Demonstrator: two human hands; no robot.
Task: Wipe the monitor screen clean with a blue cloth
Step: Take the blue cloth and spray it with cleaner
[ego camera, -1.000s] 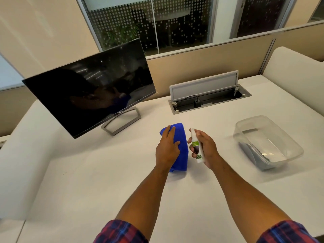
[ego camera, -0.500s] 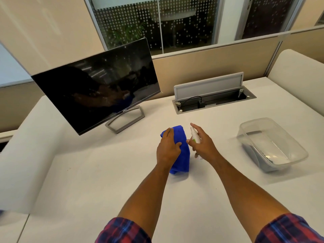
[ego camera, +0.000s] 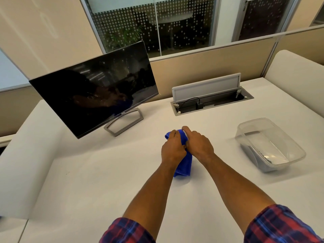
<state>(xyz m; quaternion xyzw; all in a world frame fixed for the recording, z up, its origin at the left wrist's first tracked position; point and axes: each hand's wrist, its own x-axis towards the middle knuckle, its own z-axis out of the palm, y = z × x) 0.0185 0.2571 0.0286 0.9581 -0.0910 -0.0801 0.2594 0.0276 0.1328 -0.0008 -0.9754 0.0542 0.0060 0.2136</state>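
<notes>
A dark, switched-off monitor (ego camera: 98,95) stands tilted on its grey stand at the left of the white desk. In the middle of the desk lies a folded blue cloth (ego camera: 184,165). My left hand (ego camera: 172,148) lies on its far end with the fingers curled over the fabric, gripping it. My right hand (ego camera: 199,144) is pressed close beside the left one, above the cloth, and is curled round a small white spray bottle (ego camera: 185,133). Only a white sliver of the bottle shows by the fingers.
A clear plastic tub (ego camera: 287,148) sits on the desk to the right. An open cable hatch (ego camera: 210,100) with a plug and its raised lid lies at the back centre. A beige partition (ego camera: 201,67) runs behind the desk.
My right hand has swung left with the spray bottle, turning over until it meets my left hand above the cloth. The left fingers have curled tighter on the cloth.
</notes>
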